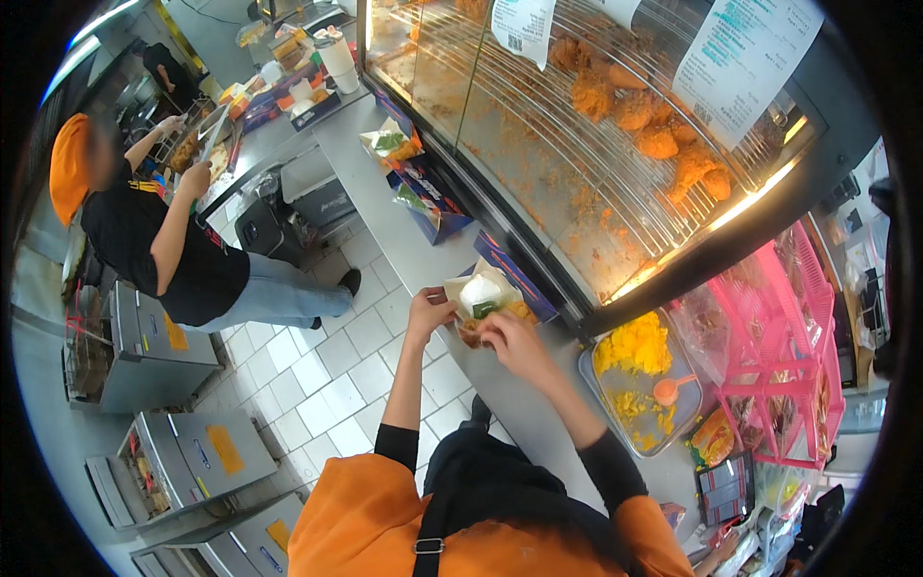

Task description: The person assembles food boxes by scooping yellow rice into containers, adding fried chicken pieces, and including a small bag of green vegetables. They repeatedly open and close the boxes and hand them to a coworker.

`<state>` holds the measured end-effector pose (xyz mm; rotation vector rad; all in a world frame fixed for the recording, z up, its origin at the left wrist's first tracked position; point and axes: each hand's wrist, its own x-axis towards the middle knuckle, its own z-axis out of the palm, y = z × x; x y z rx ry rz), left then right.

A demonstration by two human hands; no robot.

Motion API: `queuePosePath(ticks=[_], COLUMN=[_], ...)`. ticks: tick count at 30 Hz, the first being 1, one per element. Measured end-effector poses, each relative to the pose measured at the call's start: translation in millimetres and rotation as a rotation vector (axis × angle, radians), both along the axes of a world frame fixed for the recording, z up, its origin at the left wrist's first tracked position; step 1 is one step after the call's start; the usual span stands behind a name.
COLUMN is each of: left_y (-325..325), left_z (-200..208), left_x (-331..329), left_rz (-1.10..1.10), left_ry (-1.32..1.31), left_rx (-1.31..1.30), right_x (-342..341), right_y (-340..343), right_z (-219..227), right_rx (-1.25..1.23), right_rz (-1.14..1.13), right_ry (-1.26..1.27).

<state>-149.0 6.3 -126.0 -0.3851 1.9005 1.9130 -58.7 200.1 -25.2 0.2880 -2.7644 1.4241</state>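
An open meal box [529,284] with a dark blue lid sits at the counter's edge in front of me. Brown paper lines it, and on that lie a white mound of rice [478,288], something green [486,309] and yellow-orange food. With fingertips together, my left hand [433,313] pinches the left edge of the paper. My right hand [515,342] is at the box's near side, its fingers drawn together against the food and paper; what they hold is hidden.
A tray of yellow food [635,351] with an orange scoop [673,388] stands at right, near pink baskets [779,356]. Filled boxes [423,197] line the counter beside a heated glass case [577,144] of fried chicken. A co-worker [173,231] holds tongs at left.
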Motion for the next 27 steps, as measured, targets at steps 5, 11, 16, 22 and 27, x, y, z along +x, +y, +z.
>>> queuePosePath(ticks=[5,11,16,22,27], left_y=[4,15,52,112,200], left_z=[8,9,30,95,104], left_x=[48,137,185,229,270], left_rz=[-0.012,-0.018,0.022,-0.352,-0.862], left_ry=[-0.12,0.009,0.056,0.942,-0.511], left_rx=[-0.075,-0.013,-0.196,-0.039,0.414], right_x=[-4,71,158,193,196], right_y=[11,30,129,312,333], right_z=[-32,5,41,-22,-34], right_rx=[0.467,0.278,-0.213,1.233,1.131], right_rz=[-0.022,0.059,-0.068,-0.497,-0.08], right_ry=[0.114,-0.203,-0.455,-0.093,-0.701])
